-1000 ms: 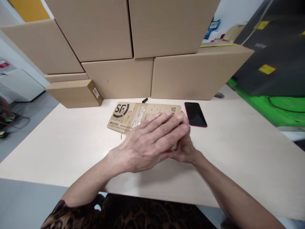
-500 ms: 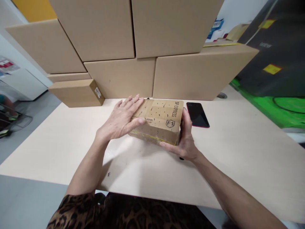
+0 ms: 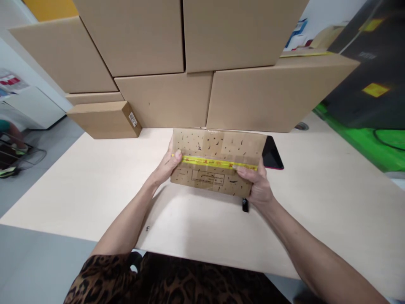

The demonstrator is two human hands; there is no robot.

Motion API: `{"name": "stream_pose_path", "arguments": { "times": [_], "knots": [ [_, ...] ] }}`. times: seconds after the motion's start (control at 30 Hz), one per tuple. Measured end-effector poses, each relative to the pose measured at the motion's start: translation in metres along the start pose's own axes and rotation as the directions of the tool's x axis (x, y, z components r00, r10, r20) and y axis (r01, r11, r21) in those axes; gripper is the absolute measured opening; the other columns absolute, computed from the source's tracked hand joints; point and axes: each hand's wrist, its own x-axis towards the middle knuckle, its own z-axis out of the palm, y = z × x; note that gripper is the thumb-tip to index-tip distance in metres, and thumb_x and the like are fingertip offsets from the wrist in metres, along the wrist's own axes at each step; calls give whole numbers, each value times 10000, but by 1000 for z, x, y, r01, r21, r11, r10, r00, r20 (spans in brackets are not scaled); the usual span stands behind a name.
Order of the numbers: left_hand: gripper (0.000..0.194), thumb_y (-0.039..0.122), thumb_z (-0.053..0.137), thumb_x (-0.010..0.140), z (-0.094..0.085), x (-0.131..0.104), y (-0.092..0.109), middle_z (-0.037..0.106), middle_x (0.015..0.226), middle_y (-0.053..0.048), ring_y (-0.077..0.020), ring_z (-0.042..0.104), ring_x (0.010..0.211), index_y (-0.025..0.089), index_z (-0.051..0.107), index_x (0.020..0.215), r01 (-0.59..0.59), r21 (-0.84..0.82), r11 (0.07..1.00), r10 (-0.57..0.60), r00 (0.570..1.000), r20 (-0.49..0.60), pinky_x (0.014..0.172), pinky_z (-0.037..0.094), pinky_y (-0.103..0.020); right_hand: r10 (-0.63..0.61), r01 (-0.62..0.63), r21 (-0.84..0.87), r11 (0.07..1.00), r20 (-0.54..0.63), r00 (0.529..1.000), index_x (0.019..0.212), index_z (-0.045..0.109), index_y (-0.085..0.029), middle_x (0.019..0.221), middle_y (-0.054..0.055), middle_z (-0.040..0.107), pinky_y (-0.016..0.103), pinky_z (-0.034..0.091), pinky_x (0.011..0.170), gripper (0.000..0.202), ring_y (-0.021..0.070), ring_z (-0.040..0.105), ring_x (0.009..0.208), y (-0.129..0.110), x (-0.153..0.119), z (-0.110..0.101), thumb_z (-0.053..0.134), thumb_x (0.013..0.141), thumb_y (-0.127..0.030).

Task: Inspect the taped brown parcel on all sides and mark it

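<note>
A small brown cardboard box (image 3: 213, 145) is held up over the pale table, with a face bearing yellow tape, dark marks and a printed frame turned toward me. My left hand (image 3: 167, 165) grips its left edge, thumb on the tape's end. At the right edge my right hand (image 3: 257, 183) is closed round the box, its thumb lying on the tape. Fingers behind the box are hidden. Just below the box's lower right corner lies a small black object (image 3: 245, 205).
Large cardboard boxes (image 3: 247, 101) are stacked along the back of the table (image 3: 332, 202). A flat carton (image 3: 109, 122) stands at the back left. A dark phone (image 3: 274, 154) lies right of the held box, partly covered by it. A person's leg (image 3: 15, 135) shows at far left.
The box has been tipped, so its taped face shows instead of the printed top. My left hand has moved from lying on top to gripping the left edge. The black object is more exposed.
</note>
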Motion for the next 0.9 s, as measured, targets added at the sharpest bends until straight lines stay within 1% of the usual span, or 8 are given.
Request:
{"name": "stream_pose_path", "arguments": {
  "times": [0.1,0.2,0.33,0.43,0.57,0.7,0.8,0.9],
  "knots": [
    [957,595,865,832,9,0,7,695,1532,-132,-377,579,1516,273,482,1647,81,-91,992,-82,997,-7,1261,476,-492,135,-133,55,990,-35,990,1362,632,-329,1329,69,793,672,614,1085,710,400,754,1260,0,5,-2,893,711,-434],
    [931,501,901,771,13,3,15,743,1459,-134,-395,663,1421,227,545,1586,157,-203,966,-178,980,-87,1175,559,-488,166,-167,56,984,20,986,1393,634,-329,1446,77,757,684,575,1143,672,402,681,1404,3,10,-6,805,807,-610],
    [817,539,883,762,5,9,20,821,1277,-155,-398,757,1269,144,654,1440,301,-333,894,-352,930,-104,1066,638,-476,29,-17,-97,995,125,992,1572,516,-439,1745,-20,503,668,436,1288,751,335,424,1650,10,14,-14,578,930,-821],
    [701,570,779,878,-4,11,20,837,1220,-156,-385,778,1234,142,669,1422,392,-410,823,-432,902,-6,1061,644,-491,-146,196,-320,927,175,974,1656,416,-493,1845,-83,299,663,243,1381,722,299,167,1747,12,14,-21,476,1008,-805],
    [706,701,500,1052,-9,11,20,820,1286,-159,-360,774,1258,170,631,1497,474,-499,726,-492,864,105,1091,622,-504,-484,547,-522,654,268,833,1683,377,-540,1865,-118,192,736,80,1382,611,349,35,1758,5,12,-26,414,1090,-683],
    [858,781,236,1076,-5,10,22,785,1368,-194,-367,743,1314,170,582,1568,579,-500,644,-606,785,130,1117,598,-539,-623,717,-471,514,370,689,1677,396,-545,1819,-89,329,738,130,1380,624,379,227,1720,-3,9,-21,435,1071,-690],
    [918,819,155,1052,5,7,25,685,1543,-180,-388,604,1498,218,443,1683,521,-468,713,-572,819,40,1227,504,-588,-628,684,-440,581,292,721,1614,524,-515,1746,-67,466,688,144,1394,542,347,348,1674,-2,8,-17,435,1088,-618],
    [902,889,220,1006,22,1,25,452,1771,-65,-363,306,1698,377,289,1746,294,-377,879,-356,928,-106,1347,339,-595,-507,506,-344,791,95,857,1499,666,-427,1619,-21,612,623,215,1392,505,322,425,1629,0,9,-14,458,1075,-605]
  ]
}}
